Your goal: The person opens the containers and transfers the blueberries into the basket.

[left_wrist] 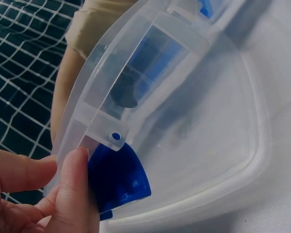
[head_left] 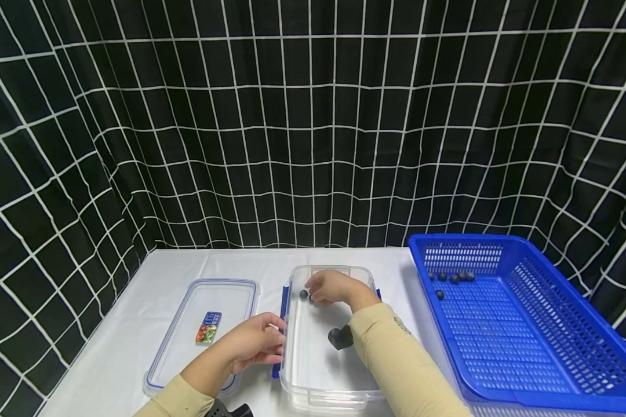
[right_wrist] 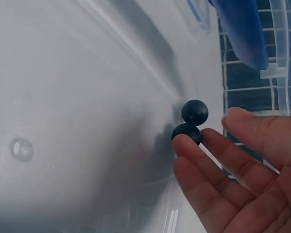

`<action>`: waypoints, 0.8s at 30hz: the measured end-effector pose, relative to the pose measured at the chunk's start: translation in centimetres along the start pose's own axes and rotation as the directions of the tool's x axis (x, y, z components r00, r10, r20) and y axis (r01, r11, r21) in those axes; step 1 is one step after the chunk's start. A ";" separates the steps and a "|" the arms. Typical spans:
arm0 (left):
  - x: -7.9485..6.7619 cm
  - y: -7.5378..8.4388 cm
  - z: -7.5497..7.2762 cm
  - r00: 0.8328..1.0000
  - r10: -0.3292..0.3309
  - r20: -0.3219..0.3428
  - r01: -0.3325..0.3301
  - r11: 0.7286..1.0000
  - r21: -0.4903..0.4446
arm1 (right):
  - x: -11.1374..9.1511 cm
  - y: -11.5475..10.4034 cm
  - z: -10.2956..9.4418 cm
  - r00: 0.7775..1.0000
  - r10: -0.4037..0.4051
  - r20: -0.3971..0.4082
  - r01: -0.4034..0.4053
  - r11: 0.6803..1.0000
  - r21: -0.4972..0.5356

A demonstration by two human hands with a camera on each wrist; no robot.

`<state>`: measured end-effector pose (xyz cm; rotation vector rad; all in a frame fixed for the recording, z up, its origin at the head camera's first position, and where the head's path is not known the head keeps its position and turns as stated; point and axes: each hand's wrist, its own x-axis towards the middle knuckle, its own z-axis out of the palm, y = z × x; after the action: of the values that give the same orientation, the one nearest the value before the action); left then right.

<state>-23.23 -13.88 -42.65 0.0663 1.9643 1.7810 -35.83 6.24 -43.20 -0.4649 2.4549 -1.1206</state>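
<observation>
A clear plastic container point(head_left: 339, 370) with blue side latches stands before me. Along its left side, my left hand point(head_left: 263, 341) holds the rim, with thumb and fingers beside a blue latch point(left_wrist: 119, 177) that hangs down. My right hand point(head_left: 334, 288) reaches inside, toward the far left corner. Two small dark balls lie there touching each other: one ball point(right_wrist: 195, 112) sits free, while the other ball point(right_wrist: 186, 132) is partly hidden behind the fingertips of my right hand point(right_wrist: 233, 179). The thumb stays apart from both balls.
Left of the container lies its clear lid point(head_left: 229, 336) with a blue seal and a colourful label point(head_left: 208, 328). On the right stands a blue perforated basket point(head_left: 527, 330) with several dark balls point(head_left: 454, 278) near its far left corner. A black grid curtain point(head_left: 313, 145) hangs behind.
</observation>
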 end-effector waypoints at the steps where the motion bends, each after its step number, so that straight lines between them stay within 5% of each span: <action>1: 0.0 0.0 0.0 1.000 -0.001 0.001 0.001 1.000 -0.002 | 0.0 0.0 0.0 1.000 -0.003 0.001 0.003 1.000 -0.008; 24: -0.1 0.0 0.1 1.000 -0.005 -0.010 0.005 1.000 -0.017 | -0.5 0.0 0.6 0.997 0.045 0.070 -0.031 0.984 -0.178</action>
<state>-23.14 -13.81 -42.68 0.0478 1.9546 1.7975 -35.06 6.10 -43.48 -0.5001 2.4979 -0.8587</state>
